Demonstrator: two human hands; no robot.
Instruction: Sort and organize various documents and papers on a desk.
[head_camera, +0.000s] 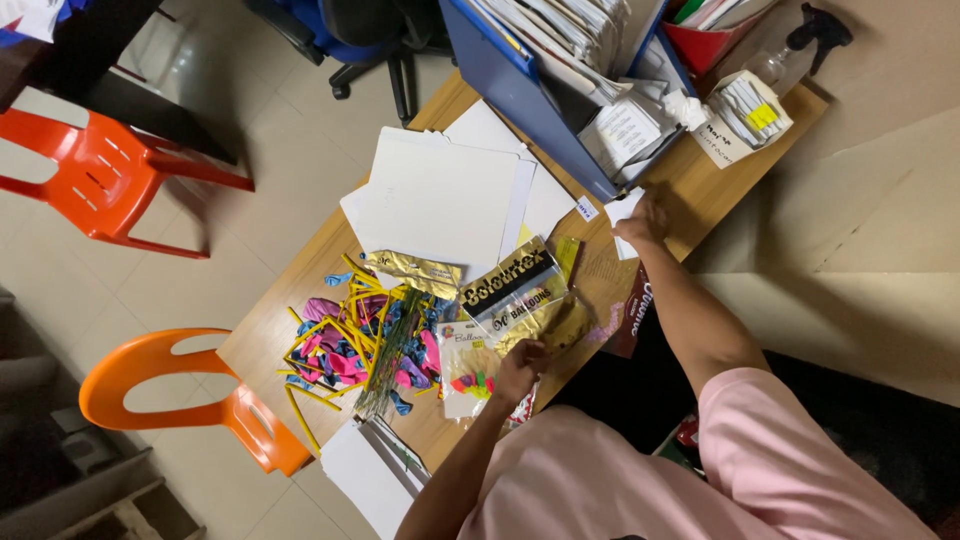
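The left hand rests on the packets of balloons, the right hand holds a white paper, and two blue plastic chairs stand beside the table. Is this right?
Not quite: the head view shows the chairs are orange. The left hand does rest on the balloon packets, and the right hand holds white paper.

Gold balloon packet (545, 325), flat, possibly held
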